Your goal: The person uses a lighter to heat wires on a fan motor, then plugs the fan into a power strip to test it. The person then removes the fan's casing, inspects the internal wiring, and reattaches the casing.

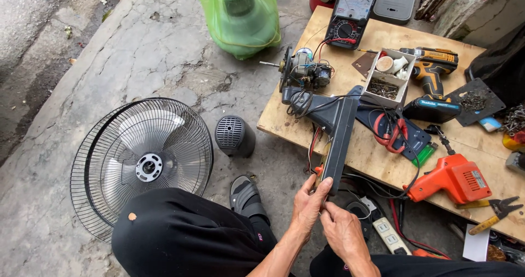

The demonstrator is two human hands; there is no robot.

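Both hands, left hand (310, 202) and right hand (340, 229), grip the fan housing (339, 140); its long axis points away toward the motor (302, 69).

This is basically my open-air repair spot, a street-side workshop for fixing small appliances. I'm sitting low on cracked concrete ground (158, 47) with a low wooden board table (383, 162) as a bench. On it: an analog multimeter (350, 14), a cordless drill (432, 72), an orange soldering gun (456, 177), pliers (495, 214), a small box of screws (388, 79) and a stripped fan motor (303, 72) with loose wires. On the ground sit a fan guard (142, 165), a motor cover (234, 136) and a power strip (389, 234).
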